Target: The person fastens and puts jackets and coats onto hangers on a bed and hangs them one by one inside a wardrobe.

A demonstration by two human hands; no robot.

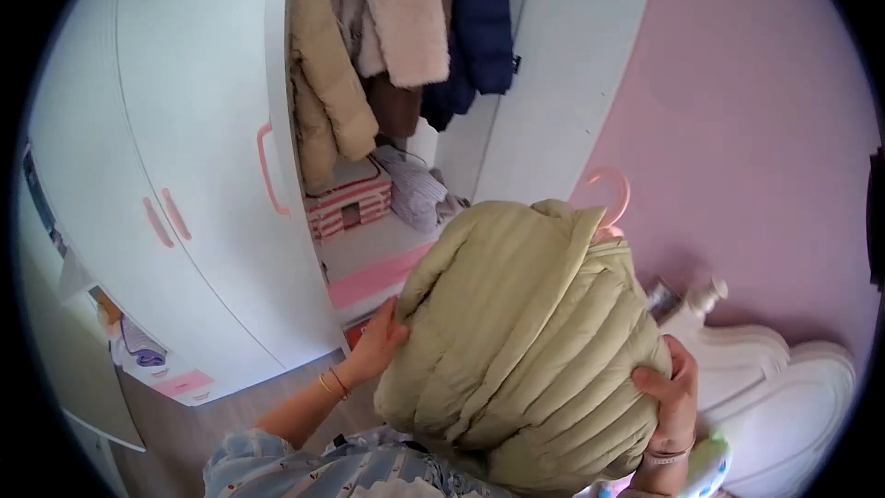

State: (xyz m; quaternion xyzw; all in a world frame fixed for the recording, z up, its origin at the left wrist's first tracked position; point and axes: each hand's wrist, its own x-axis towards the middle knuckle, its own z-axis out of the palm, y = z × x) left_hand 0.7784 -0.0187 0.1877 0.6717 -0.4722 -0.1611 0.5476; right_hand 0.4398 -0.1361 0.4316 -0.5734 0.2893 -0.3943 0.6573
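An olive-green quilted puffer jacket [525,341] is held up in front of me, bunched and tilted. A pink hanger [610,203] sits in its neck, with the hook sticking up at the upper right. My left hand [380,339] grips the jacket's left side; its fingertips are hidden behind the fabric. On the other side my right hand [671,387] is closed round the edge, thumb on the front and fingers behind.
A white wardrobe [198,148] stands open ahead. Inside hang a tan puffer coat [332,83], a pink fleece coat [406,14] and a navy jacket [479,28]. Below are a striped storage box [355,203] and folded grey clothing [415,194]. A white headboard [774,387] stands at right.
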